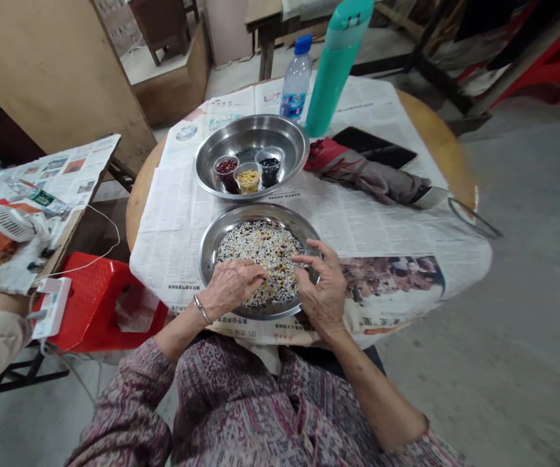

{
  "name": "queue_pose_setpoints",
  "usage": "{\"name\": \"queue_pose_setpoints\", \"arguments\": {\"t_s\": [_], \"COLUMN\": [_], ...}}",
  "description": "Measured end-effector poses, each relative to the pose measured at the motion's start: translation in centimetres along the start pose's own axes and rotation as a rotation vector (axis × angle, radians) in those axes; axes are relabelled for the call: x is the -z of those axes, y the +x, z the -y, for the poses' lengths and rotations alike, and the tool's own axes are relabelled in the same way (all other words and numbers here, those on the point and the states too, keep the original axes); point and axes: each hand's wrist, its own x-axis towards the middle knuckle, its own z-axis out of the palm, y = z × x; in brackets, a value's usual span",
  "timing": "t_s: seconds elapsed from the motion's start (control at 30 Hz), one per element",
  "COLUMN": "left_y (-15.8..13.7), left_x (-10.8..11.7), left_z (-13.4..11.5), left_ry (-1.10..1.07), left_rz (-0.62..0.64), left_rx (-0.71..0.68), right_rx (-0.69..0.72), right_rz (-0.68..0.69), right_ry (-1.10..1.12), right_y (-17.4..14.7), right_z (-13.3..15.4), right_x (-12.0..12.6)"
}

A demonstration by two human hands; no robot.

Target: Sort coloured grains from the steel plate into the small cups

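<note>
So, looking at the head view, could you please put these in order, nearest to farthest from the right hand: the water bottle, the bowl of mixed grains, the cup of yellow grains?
From the right hand:
1. Bowl of mixed grains: directly at the hand, its left side.
2. Cup of yellow grains: ahead and left, inside the farther bowl.
3. Water bottle: farthest, behind that bowl.

Mixed grains (260,243), mostly white, flecked yellow and dark red, are lying loose across the bottom of the near steel basin (208,250). Far steel basin (211,150) is sitting just beyond, holding three clear cups (248,189), upright, clustered: dark-red beans (226,166) left, yellow beans (248,176) centre, black beans (270,163) right.
</note>
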Motion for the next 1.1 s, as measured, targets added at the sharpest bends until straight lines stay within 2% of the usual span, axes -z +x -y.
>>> {"name": "queue_pose_setpoints", "arguments": {"t_s": [0.2, 0.37, 0.47, 0.57, 0.7, 0.8, 0.9, 1.0, 1.1], "left_y": [-0.2, -0.7, -0.5, 1.2, 6.3, 10.7, 13.7, 13.8, 11.3], "left_x": [-0.2, 0.1, 1.2, 3.3, 6.8, 8.6, 9.3, 9.1, 8.4], "left_z": [0.1, 0.7, 1.7, 3.4, 6.8, 9.6, 11.7, 12.0, 10.4], "left_ry": [-0.030, -0.073, -0.107, -0.123, -0.129, -0.126, -0.180, -0.207, -0.236], "left_rz": [-0.060, -0.177, -0.284, -0.406, -0.583, -0.641, -0.613, -0.590, -0.621], "left_rx": [-0.015, -0.040, 0.016, 0.132, 0.317, 0.364, 0.375, 0.374, 0.368], "right_rx": [-0.003, -0.006, -0.004, -0.010, -0.014, -0.012, -0.011, -0.007, -0.018], "right_rz": [0.011, 0.012, 0.017, 0.019, 0.015, 0.020, 0.020, 0.015, 0.019], "right_ry": [-0.015, -0.012, -0.018, -0.016, -0.019, -0.019, -0.026, -0.022, -0.005], "right_y": [0.0, 0.1, 0.0, 0.0, -0.1, -0.1, -0.1, 0.0, 0.0], "right_z": [0.1, 0.0, -0.1, -0.2, -0.2, -0.2, -0.2, -0.2, -0.2], "right_x": [0.1, 0.1, 0.0, 0.0, -0.1, -0.1, -0.1, -0.1, -0.1]}}
